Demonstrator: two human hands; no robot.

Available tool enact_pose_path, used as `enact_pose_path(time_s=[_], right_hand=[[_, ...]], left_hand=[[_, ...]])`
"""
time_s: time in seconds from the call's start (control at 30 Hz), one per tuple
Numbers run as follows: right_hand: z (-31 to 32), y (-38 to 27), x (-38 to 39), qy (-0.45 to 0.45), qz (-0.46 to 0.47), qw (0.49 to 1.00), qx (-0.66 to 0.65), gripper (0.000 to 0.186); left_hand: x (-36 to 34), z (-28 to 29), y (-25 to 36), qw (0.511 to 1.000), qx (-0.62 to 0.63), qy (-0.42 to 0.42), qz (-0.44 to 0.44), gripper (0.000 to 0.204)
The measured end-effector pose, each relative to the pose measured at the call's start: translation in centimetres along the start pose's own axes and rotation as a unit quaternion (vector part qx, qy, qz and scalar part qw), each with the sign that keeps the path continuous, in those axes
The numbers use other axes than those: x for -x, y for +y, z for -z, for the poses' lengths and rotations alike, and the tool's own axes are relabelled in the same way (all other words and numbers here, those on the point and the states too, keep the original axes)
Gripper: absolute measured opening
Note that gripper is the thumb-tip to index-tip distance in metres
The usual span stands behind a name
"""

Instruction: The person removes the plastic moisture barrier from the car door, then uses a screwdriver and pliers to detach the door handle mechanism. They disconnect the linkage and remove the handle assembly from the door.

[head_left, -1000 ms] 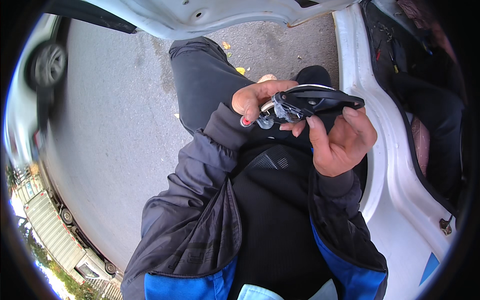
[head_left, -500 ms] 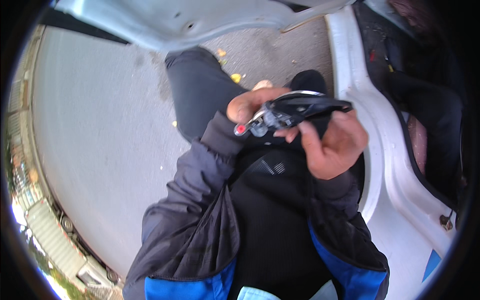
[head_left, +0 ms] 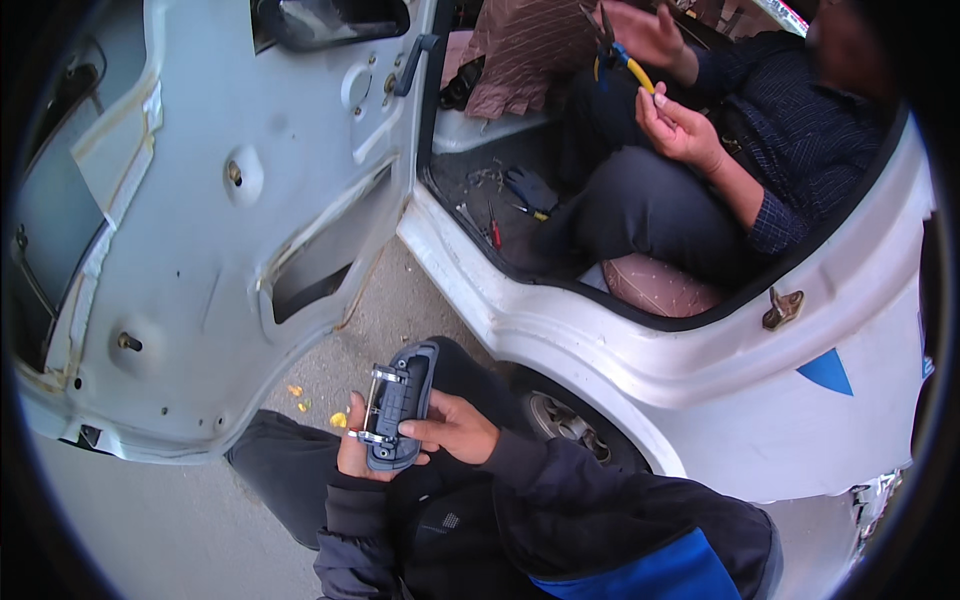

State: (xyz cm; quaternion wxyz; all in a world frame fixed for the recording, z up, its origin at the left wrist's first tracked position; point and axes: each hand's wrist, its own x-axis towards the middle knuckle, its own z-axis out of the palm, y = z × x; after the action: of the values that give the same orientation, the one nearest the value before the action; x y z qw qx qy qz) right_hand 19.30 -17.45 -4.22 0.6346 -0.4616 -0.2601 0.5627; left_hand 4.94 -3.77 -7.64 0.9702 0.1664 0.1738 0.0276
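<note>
A dark plastic vehicle door handle assembly [head_left: 406, 408] with metal hinge parts sits low in the middle, over my legs. My left hand [head_left: 356, 452] grips it from the left and underneath, partly hidden behind it. My right hand [head_left: 455, 430] grips its right side, thumb pressed on the back of the housing. The open white door [head_left: 210, 260] stands above and to the left of my hands, its inner panel bare.
A co-worker [head_left: 650, 200] sits in the doorway holding yellow-handled pliers [head_left: 637, 72]. On the floor mat lie a red screwdriver [head_left: 494, 228] and a dark glove [head_left: 530, 190]. A white sill [head_left: 480, 290] and wheel [head_left: 565, 425] are at my right; yellow leaves dot the pavement.
The view has swung up toward the van, bringing the door panel and the co-worker into sight. In my hands the handle has turned from lying crosswise to upright lengthwise.
</note>
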Motion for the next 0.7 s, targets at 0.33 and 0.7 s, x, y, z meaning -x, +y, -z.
enact_pose_path(time_s=[0.33, 0.7], right_hand=[[3.5, 1.1, -2.0, 0.164, 0.026, 0.970, -0.175, 0.025], [14.4, -1.1, -9.6, 0.296, 0.115, 0.917, -0.240, 0.031]], left_hand=[[0.3, 0.2, 0.5, 0.990, -0.103, 0.100, -0.015, 0.082], [13.7, 5.2, 4.4, 0.971, -0.151, 0.078, -0.170, 0.057]])
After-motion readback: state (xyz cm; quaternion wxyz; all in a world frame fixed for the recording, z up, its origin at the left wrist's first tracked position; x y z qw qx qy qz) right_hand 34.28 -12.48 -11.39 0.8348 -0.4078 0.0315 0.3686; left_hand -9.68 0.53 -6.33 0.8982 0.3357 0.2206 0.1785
